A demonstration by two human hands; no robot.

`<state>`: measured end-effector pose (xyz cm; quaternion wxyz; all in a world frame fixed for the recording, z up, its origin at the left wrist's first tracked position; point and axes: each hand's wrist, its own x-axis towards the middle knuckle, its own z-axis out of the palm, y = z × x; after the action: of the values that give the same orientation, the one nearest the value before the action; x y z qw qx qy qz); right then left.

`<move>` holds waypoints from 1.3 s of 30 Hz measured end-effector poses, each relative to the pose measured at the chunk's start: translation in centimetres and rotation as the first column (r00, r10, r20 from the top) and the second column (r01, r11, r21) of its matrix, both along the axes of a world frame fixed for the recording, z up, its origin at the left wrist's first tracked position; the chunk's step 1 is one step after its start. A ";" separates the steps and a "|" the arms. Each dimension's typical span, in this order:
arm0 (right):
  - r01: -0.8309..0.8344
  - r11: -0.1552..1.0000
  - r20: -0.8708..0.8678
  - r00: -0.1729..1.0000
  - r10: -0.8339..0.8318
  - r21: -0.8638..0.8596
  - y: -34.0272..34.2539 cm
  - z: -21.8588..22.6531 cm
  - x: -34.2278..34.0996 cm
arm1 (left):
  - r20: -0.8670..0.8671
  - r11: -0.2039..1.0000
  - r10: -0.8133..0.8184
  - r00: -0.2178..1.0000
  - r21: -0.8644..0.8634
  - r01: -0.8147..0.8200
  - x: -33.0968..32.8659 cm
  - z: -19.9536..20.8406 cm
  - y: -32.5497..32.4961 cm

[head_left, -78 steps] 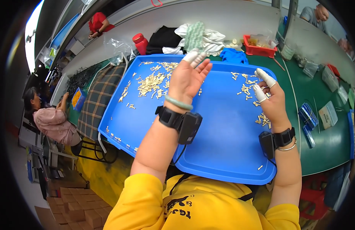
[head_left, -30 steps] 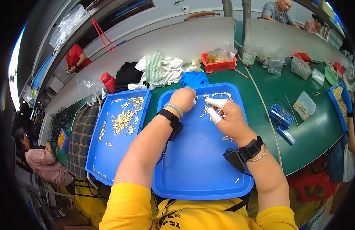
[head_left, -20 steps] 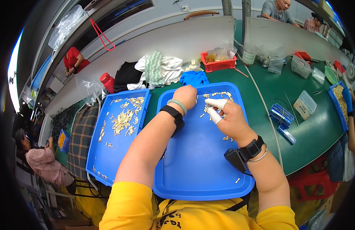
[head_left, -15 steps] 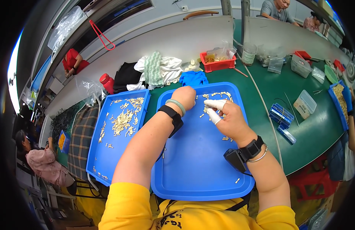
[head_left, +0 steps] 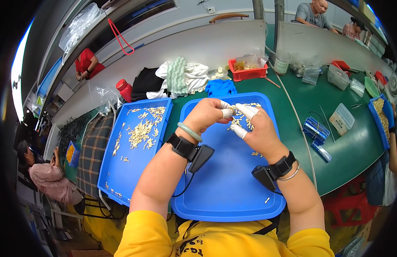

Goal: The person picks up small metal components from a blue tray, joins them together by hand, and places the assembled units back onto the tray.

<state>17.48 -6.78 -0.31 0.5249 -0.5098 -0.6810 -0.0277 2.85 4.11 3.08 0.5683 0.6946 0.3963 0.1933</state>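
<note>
Over the far part of the large blue tray (head_left: 228,184), my two hands meet. White finger cots cover the thumb and index finger of each. My left hand (head_left: 207,115) pinches a small brass-coloured piece (head_left: 233,111) between thumb and fingertip. Close beside it, my right hand (head_left: 262,132) has its index finger stretched toward that piece and its thumb held apart, lower down. Its other fingers are partly hidden. Small brass-coloured pieces (head_left: 237,121) lie in the tray beneath and behind the hands.
At left, another blue tray (head_left: 117,171) holds a heap of similar pieces (head_left: 142,133). Behind are a blue glove (head_left: 220,87), cloths (head_left: 177,77) and a red bin (head_left: 250,74). Blue boxes (head_left: 315,129) and a clear container (head_left: 342,118) stand right. Other people sit nearby.
My left hand has moved right to meet my right hand, and its pinched fingertips now show. My right thumb and index finger have spread further apart. The view has shifted slightly.
</note>
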 end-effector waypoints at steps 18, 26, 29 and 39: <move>-0.291 0.956 0.189 0.938 0.291 -0.025 -0.5 0.7 -0.2 | 0.406 0.856 -0.050 0.913 -0.454 0.249 -3.1 -2.2 -5.5; -0.225 0.974 0.152 0.963 0.222 0.002 -0.3 0.8 -0.4 | 0.264 0.857 -0.170 0.949 0.515 0.011 -3.2 -1.8 -6.8; -0.217 0.976 0.157 0.963 0.218 -0.025 -0.3 0.8 -0.1 | 0.250 0.733 -0.152 0.956 0.677 -0.060 -3.2 -1.8 -6.9; -0.181 0.983 0.144 0.974 0.176 0.024 -0.3 1.1 0.0 | 0.235 0.627 -0.208 0.949 0.777 -0.055 -3.2 -2.3 -7.0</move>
<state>17.49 -7.05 0.81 0.4849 -0.4335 -0.7590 -0.0290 -0.39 -2.88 0.76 0.2759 0.8491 0.1524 0.4239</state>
